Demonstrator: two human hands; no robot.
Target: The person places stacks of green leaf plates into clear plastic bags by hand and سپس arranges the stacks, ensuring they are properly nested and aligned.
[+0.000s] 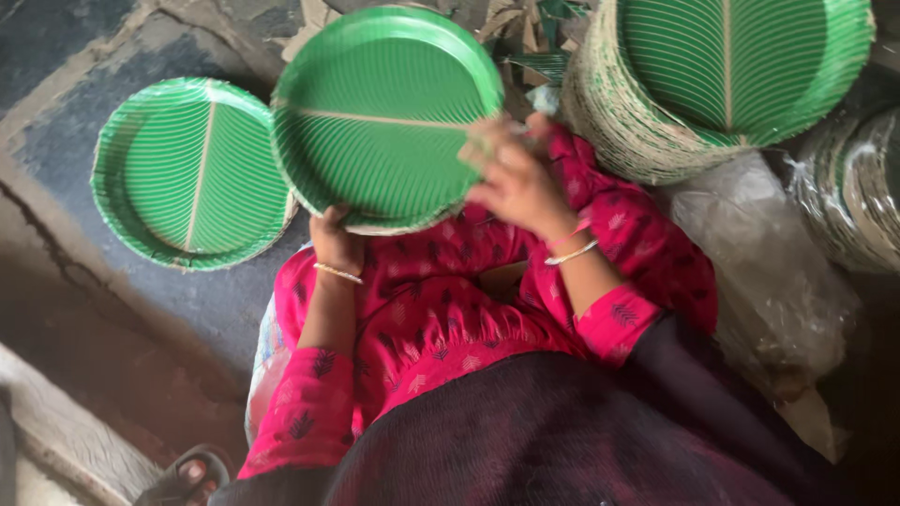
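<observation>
I hold a small stack of round green paper plates (380, 112) with pale leaf-vein stripes above my lap. My left hand (336, 245) grips the stack's lower edge from beneath. My right hand (514, 178) rests on the stack's right rim, fingers curled over the edge and blurred by motion. Both wrists wear thin bangles, and my sleeves are pink with a dark print.
Another green plate stack (183, 178) lies on the grey floor to the left. A tall stack of the same plates (694, 84) stands at the upper right, with clear plastic sheeting (769, 272) and a wrapped bundle (858, 187) beside it. A sandalled foot (187, 473) shows at the bottom left.
</observation>
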